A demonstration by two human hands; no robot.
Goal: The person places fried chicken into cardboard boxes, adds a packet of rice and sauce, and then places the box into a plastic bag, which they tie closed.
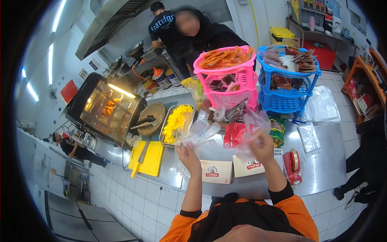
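Observation:
My left hand [188, 157] pinches a piece of thin clear plastic [201, 131] over the steel table, beside a tray of yellow food pieces [176, 123]. Pale spoon-like shapes show in or behind that plastic. Farther right, my right hand [262, 146] is closed on another thin clear plastic piece [253, 123], above red packets [234, 135]. Whether these pieces are bags or gloves I cannot tell. Below my hands lie two printed cardboard boxes [217, 180]. A green packet [277, 130] sits just beyond my right hand.
Pink [231, 86] and blue [282, 101] stacked baskets hold sachets at the table's far side. At left are a yellow cutting board [155, 161] with a knife [142, 155] and a lit food warmer [109, 109]. A red tape dispenser [293, 167] stands right. People stand beyond the table.

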